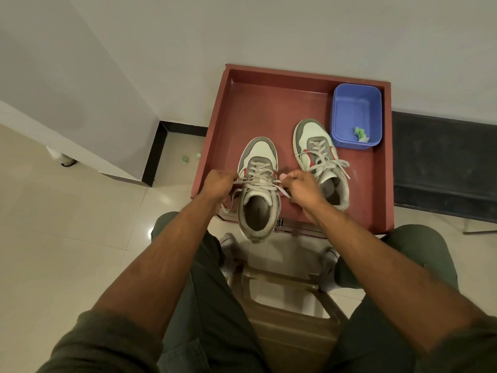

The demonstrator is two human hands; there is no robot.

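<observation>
Two white, grey and red sneakers stand on a red-brown low table (269, 109). The left sneaker (259, 168) sits at the table's near edge, its heel jutting over it. My left hand (216, 184) pinches the left end of its grey lace (258, 184), and my right hand (302, 185) pinches the right end; the lace runs taut across the tongue between them. The right sneaker (318, 154) stands farther back and to the right, its laces lying loose in a bow. Neither hand touches it.
A blue plastic tub (356, 114) with a green scrap (361, 134) inside sits at the table's back right corner. Green scraps (185, 158) lie on the tiled floor to the left. I sit on a plastic stool (285, 305), knees on either side. A white wall stands behind.
</observation>
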